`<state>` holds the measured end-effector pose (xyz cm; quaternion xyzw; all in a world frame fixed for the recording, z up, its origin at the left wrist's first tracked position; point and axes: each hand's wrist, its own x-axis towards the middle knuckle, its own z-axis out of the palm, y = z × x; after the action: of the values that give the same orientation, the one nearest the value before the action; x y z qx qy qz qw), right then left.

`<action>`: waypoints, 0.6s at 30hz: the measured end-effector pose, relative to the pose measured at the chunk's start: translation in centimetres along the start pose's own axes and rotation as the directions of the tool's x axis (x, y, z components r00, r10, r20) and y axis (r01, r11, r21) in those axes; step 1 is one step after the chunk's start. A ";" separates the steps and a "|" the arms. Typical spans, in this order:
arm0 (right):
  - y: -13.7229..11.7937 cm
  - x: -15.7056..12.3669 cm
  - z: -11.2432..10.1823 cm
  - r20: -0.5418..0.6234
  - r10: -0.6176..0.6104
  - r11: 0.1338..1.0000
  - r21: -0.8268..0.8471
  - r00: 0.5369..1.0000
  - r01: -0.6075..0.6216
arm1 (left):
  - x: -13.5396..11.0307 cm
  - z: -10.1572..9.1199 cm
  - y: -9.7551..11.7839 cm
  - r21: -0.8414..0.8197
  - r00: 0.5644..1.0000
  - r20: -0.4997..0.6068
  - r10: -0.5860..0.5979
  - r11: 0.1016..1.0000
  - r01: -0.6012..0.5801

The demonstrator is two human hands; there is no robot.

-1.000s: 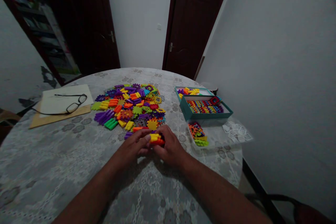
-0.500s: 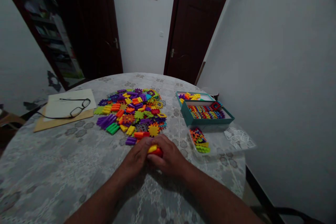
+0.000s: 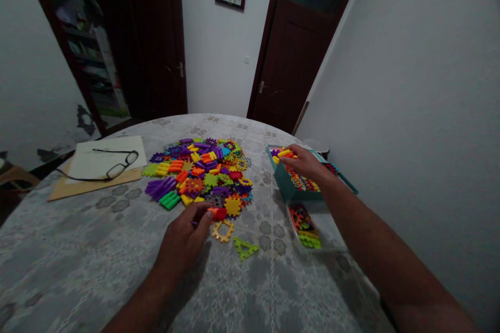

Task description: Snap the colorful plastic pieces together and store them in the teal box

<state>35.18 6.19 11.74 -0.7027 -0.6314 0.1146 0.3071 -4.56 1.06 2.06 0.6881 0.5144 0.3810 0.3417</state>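
My left hand (image 3: 183, 237) is at the near edge of a heap of colourful plastic building pieces (image 3: 211, 179). Its thumb and index finger close on an orange-and-red building piece (image 3: 219, 213); the other fingers are curled out of sight. To its right lie a yellow square frame piece (image 3: 223, 231) and a green triangular frame piece (image 3: 245, 248). My right hand (image 3: 307, 162) reaches into a shallow teal box tray (image 3: 269, 153). Yellow and orange pieces (image 3: 286, 153) show at its fingertips; whether they are gripped or lie in the tray is unclear.
A deeper teal box (image 3: 287, 184) of multicoloured pieces stands under my right forearm. Nearer me is a clear plastic container (image 3: 312, 250) with more pieces. Eyeglasses (image 3: 117, 169) rest on papers (image 3: 86, 145) at the left. A patterned cloth (image 3: 156, 281) covers the round table.
My hands, together around yellow and red pieces before, have parted. The right went forward and right to the teal tray; the left moved slightly left. The yellow and green frame pieces are now visible.
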 end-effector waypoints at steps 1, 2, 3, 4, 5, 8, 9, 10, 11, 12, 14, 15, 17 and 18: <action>1.3 2.3 -0.5 -0.023 0.077 0.995 -0.068 0.997 -0.078 | 0.2 -0.1 -0.3 0.043 1.000 -0.020 0.004 0.999 -0.003; 2.6 4.3 -0.9 -0.039 0.158 0.979 -0.128 0.987 -0.162 | 0.3 0.0 -0.8 0.090 0.999 -0.041 0.014 0.996 -0.010; 3.6 6.0 -1.2 -0.051 0.202 0.966 -0.155 0.978 -0.207 | 0.4 0.1 -1.3 0.141 0.998 -0.061 0.032 0.990 -0.023; 4.5 7.4 -1.3 -0.057 0.238 0.954 -0.174 0.970 -0.244 | 0.6 0.2 -2.0 0.196 0.995 -0.079 0.058 0.980 -0.041; 5.3 8.6 -1.3 -0.055 0.272 0.943 -0.183 0.961 -0.278 | 0.6 0.3 -2.7 0.252 0.992 -0.091 0.089 0.966 -0.063; 7.2 10.8 -0.9 -0.036 0.358 0.916 -0.180 0.933 -0.359 | 0.7 0.4 -4.5 0.402 0.984 -0.087 0.153 0.910 -0.106; 7.6 11.2 -0.6 -0.038 0.381 0.908 -0.173 0.924 -0.382 | 0.7 0.3 -4.8 0.444 0.985 -0.071 0.155 0.890 -0.108; 7.9 11.5 -0.4 -0.048 0.398 0.902 -0.162 0.916 -0.401 | 0.7 0.2 -5.0 0.481 0.988 -0.048 0.147 0.870 -0.106; 8.2 11.7 -0.2 -0.063 0.409 0.898 -0.149 0.910 -0.414 | 0.6 0.0 -5.1 0.515 0.991 -0.023 0.130 0.852 -0.100; 8.4 11.8 0.0 -0.084 0.415 0.896 -0.134 0.906 -0.423 | 0.6 -0.1 -5.0 0.544 0.994 0.006 0.110 0.834 -0.095; 8.4 11.7 0.1 -0.129 0.412 0.899 -0.104 0.902 -0.425 | 0.6 -0.4 -4.7 0.596 0.996 0.056 0.068 0.798 -0.088; 8.2 11.5 0.1 -0.151 0.403 0.903 -0.093 0.903 -0.419 | 0.6 -0.5 -4.4 0.619 0.996 0.074 0.048 0.781 -0.084; 7.5 10.8 0.1 -0.188 0.375 0.916 -0.078 0.908 -0.394 | 0.7 -0.5 -3.9 0.654 0.994 0.107 0.020 0.751 -0.086; 7.0 10.2 0.0 -0.201 0.355 0.924 -0.074 0.913 -0.375 | 0.6 -0.5 -3.6 0.666 0.992 0.122 0.012 0.741 -0.091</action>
<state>42.68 15.92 10.00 -0.8319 -0.4631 0.0695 0.2978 -6.51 2.59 -0.73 0.7987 0.5780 0.1421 0.0888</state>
